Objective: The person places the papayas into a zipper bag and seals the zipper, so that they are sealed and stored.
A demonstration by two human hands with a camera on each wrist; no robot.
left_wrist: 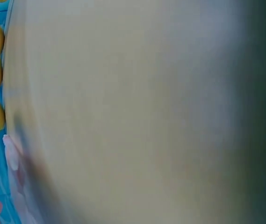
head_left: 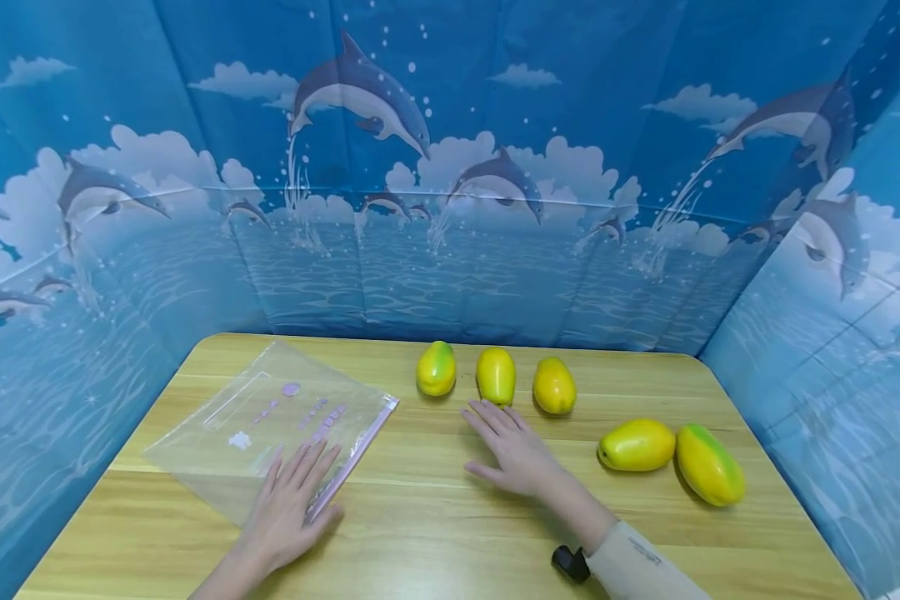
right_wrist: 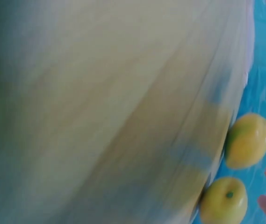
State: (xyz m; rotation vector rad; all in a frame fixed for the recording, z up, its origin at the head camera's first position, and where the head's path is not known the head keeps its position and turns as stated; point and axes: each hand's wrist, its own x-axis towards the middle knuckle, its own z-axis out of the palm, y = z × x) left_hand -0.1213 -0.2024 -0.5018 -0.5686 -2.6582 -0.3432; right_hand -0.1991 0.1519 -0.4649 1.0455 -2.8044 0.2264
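A clear zip bag [head_left: 255, 408] with a lilac slider edge and purple print lies flat on the left of the table. Over its near right part is my left hand [head_left: 288, 508], fingers straight, holding nothing. My right hand [head_left: 521, 458] is stretched out, palm down, its fingertips just in front of the middle mango [head_left: 496, 373] at the back; whether they touch cannot be told. Beside that one sit a greenish-yellow mango [head_left: 436, 368] and another yellow mango [head_left: 554, 386]. In the right wrist view, two mangoes [right_wrist: 248, 141] show near my fingers at the right edge.
Farther right, a yellow mango [head_left: 636, 445] lies against a larger yellow-green mango [head_left: 709, 465]. The wooden table [head_left: 435, 542] meets a blue dolphin-print curtain [head_left: 465, 267] at the back and sides. A black device [head_left: 571, 564] is at my right wrist.
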